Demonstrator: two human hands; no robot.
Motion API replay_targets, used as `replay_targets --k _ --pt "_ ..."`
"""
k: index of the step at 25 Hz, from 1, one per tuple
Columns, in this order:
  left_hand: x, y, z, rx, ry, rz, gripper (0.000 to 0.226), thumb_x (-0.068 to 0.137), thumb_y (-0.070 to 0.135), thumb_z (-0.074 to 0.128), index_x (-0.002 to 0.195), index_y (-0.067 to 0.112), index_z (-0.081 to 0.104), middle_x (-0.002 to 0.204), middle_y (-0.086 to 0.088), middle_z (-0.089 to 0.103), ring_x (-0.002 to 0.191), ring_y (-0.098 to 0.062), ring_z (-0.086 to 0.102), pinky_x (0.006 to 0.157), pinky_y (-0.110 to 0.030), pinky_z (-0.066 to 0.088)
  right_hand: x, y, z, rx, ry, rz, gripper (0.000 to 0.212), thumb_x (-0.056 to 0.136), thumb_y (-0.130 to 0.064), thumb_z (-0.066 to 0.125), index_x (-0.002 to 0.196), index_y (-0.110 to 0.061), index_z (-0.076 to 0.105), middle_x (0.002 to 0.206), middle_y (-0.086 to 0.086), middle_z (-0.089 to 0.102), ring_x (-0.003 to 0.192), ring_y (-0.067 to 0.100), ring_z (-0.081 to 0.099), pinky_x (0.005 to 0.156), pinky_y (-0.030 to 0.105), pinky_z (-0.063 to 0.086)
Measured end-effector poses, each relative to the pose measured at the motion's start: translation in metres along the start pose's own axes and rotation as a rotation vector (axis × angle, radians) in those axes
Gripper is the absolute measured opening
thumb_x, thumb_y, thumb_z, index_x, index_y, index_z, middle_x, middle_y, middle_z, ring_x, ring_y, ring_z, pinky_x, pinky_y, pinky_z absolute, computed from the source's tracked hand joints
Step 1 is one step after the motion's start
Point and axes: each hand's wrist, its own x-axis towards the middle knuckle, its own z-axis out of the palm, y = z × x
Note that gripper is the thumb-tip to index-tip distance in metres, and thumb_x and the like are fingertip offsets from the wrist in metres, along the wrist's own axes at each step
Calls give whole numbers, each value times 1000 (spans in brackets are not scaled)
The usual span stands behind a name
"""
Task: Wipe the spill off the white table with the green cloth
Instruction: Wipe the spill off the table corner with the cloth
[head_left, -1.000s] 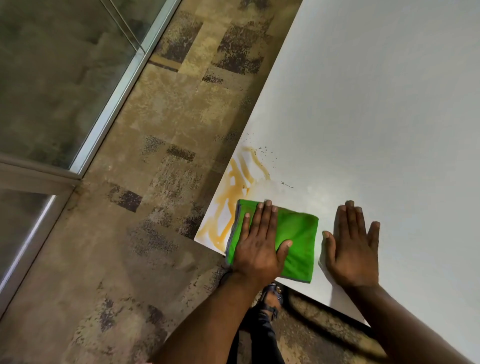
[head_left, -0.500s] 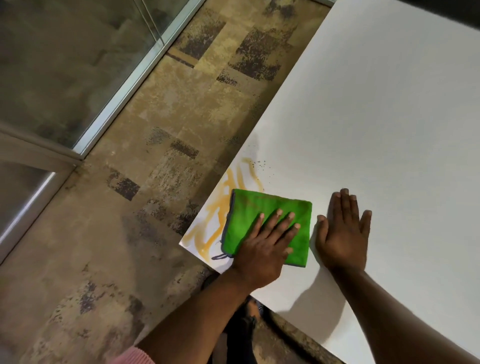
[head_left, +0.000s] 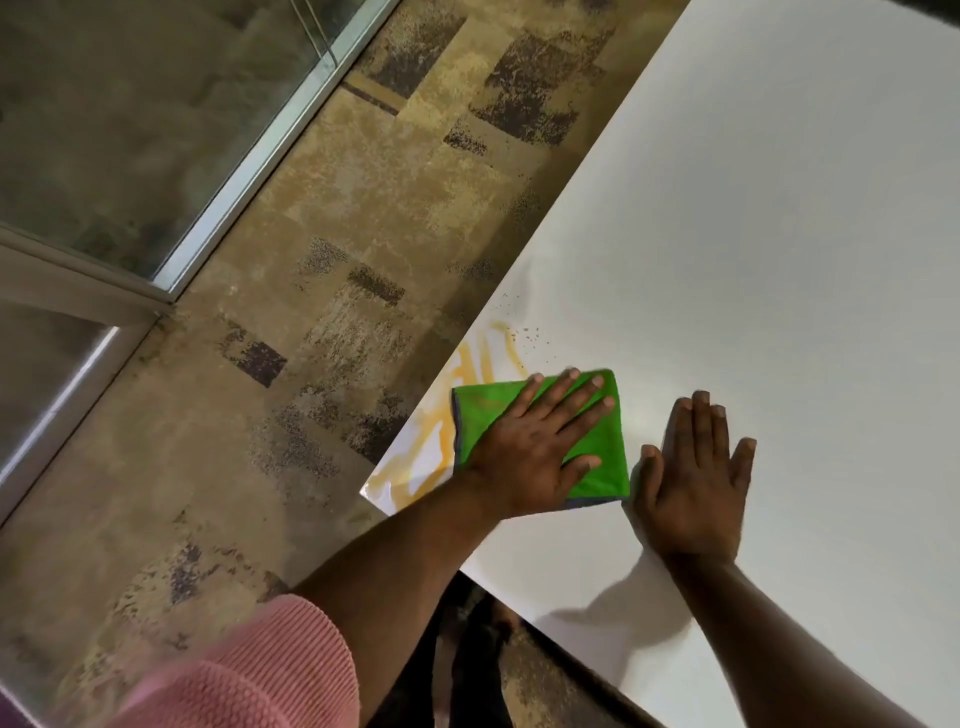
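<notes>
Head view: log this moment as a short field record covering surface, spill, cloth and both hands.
surface: white table, corner near the person
spill: yellow-orange streaks at that corner, dark specks beyond
cloth: green cloth, folded, flat, beside the streaks
left hand: left hand pressed flat on the cloth, fingers spread
right hand: right hand flat on bare table beside the cloth
floor: patterned carpet

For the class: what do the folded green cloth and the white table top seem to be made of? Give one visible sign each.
Folded green cloth: probably microfibre, matt and fuzzy, with a stitched grey hem. White table top: likely laminate, smooth, faintly sheened; the yellow spill lies on its surface.
</notes>
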Motion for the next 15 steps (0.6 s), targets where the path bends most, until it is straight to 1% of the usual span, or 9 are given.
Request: replay_targets --k 2,4,5,6,9,10,11,12,15 --pt "9 5 -2 -3 61 -195 67 107 51 38 162 18 24 172 -3 17 160 -24 5 126 -55 15 0 1 -1 6 2 12 69 101 -37 31 163 -8 23 173 9 13 161 26 9 128 57 4" --pt "15 15 -1 -17 79 -376 69 107 50 35 163 12 20 172 -6 13 160 -25 4 129 -55 8 1 1 0 11 -5 14 70 101 -37 30 163 -8 22 174 9 12 161 25 8 128 56 3" --pt "14 20 1 -19 66 -420 70 107 49 33 163 9 17 173 -8 11 160 -26 3 129 -53 4 0 0 1 10 2 13 69 101 -37 30 163 -8 22 174 9 13 161 26 9 128 56 3" --pt "10 25 5 -22 50 -407 70 108 46 32 163 8 15 173 -8 9 160 -27 2 130 -51 3 0 0 1 9 15 10 69 101 -37 31 163 -7 23 173 10 14 161 26 10 128 55 3" --pt "-4 26 11 -27 -7 -113 63 108 38 33 163 10 18 172 -5 15 160 -25 7 128 -50 14 1 0 1 4 42 -1 69 101 -36 32 162 -6 27 172 12 19 160 28 14 128 55 5" --pt "-3 20 10 -31 -27 -61 62 108 37 33 163 12 18 172 -4 16 160 -24 8 128 -50 14 2 0 1 0 43 1 68 100 -36 32 162 -6 27 172 12 19 160 29 15 128 56 5" --pt "2 16 8 -35 -34 -63 63 107 38 34 163 13 18 172 -3 16 160 -24 9 128 -50 13 0 -1 1 -5 42 5 69 100 -35 32 162 -6 26 172 13 19 160 30 15 127 56 6" --pt "10 13 6 -34 -31 -113 64 106 38 35 163 14 18 172 -2 16 160 -24 9 128 -50 12 -1 -1 1 -9 37 7 69 100 -36 31 162 -6 26 172 13 19 159 30 16 127 56 6" --pt "40 18 3 -88 13 -423 70 103 40 41 163 15 18 173 -1 14 160 -23 7 129 -51 7 1 -3 1 -17 21 8 70 100 -37 28 162 -6 24 172 13 18 159 30 14 127 56 6"
